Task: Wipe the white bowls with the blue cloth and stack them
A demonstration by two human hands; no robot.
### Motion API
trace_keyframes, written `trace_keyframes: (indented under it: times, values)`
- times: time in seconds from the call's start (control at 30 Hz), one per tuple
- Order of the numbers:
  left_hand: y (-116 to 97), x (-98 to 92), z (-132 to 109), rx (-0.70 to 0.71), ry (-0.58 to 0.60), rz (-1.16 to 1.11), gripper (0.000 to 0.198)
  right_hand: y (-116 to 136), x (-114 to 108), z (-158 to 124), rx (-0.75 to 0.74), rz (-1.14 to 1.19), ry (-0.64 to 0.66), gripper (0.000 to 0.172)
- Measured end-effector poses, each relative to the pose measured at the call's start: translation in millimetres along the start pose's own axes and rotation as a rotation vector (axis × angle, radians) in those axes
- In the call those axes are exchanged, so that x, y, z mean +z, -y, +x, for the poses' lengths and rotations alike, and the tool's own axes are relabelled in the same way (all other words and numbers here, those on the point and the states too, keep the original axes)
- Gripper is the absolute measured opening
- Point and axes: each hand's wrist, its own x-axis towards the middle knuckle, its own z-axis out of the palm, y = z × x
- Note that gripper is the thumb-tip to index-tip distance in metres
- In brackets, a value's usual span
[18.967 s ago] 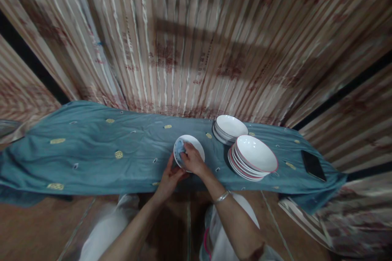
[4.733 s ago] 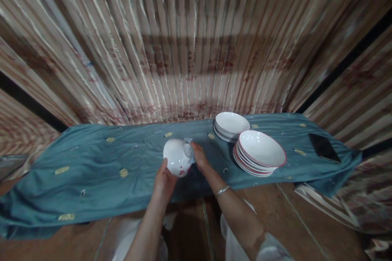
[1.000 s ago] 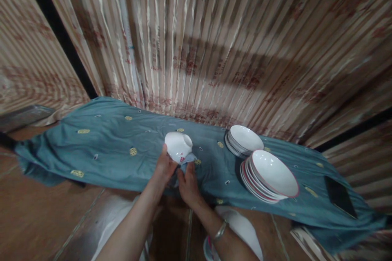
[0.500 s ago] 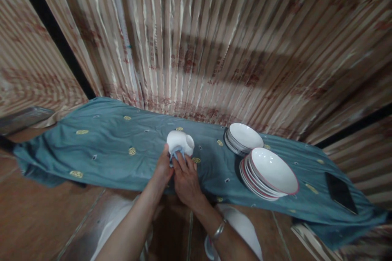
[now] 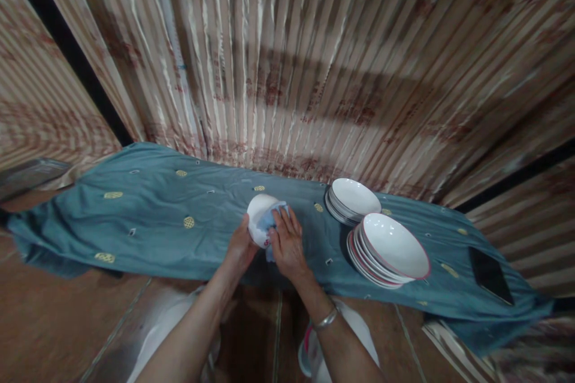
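Observation:
A white bowl [image 5: 257,209] is held above the front part of the cloth-covered table, its opening not visible. My left hand [image 5: 241,243] grips it by the left side, fingers closed round the edge. On its right side my right hand [image 5: 287,243], with a silver bangle at the wrist, presses a light blue cloth [image 5: 268,219] against the bowl. Part of the cloth hangs below the right fingers.
To the right stand a stack of white plates or shallow bowls [image 5: 354,196] and, nearer, a stack of red-rimmed bowls [image 5: 395,245]. A black phone-like slab [image 5: 490,275] lies farther right on the green tablecloth [image 5: 157,209]. Striped curtains [image 5: 287,72] hang behind.
The bowl has been turned in my left hand, so its base ring no longer shows. My right hand has moved up and right with the cloth, which is more spread out. The view has shifted slightly.

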Motion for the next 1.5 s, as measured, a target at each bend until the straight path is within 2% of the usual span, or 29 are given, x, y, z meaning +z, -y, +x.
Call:
trace_keyframes:
  times: [0.27, 0.5, 0.7, 0.8, 0.9, 1.0, 1.13, 1.27, 1.5]
  values:
    - [-4, 1.5, -1, 0.028, -0.085, -0.018, 0.040, -5, 3, -2, 0.086, -0.027, -0.040, 0.041]
    - [-7, 0.1, 0, 0.054, -0.115, 0.021, 0.037, -11, 3, -9, -0.019, 0.085, -0.075, 0.039]
    - [-6, 0.7, 3, 0.039, -0.173, 0.029, 0.035, 1, 6, -17, -0.102, 0.036, -0.104, 0.041]
    - [-4, -1.7, 5, 0.045, -0.136, 0.034, 0.034, 6, 9, -16, -0.148, -0.043, -0.116, 0.043]
    - [1, -3.8, 4, 0.092, -0.048, 0.053, 0.033, 6, 8, -12, -0.160, -0.098, -0.122, 0.044]
    - [7, -5.1, 3, 0.156, 0.020, 0.109, 0.036, 2, 3, -6, -0.137, -0.094, -0.108, 0.047]
    - [12, -5.2, 0, 0.230, 0.047, 0.215, 0.044, -5, -3, 2, -0.059, -0.038, -0.102, 0.048]
    - [11, -3.3, -5, 0.222, 0.090, 0.298, 0.048, -10, -8, 8, 0.064, 0.028, -0.112, 0.045]
    - [12, -7.3, -5, 0.198, 0.063, 0.320, 0.041, -14, -13, 13, 0.192, 0.077, -0.119, 0.042]
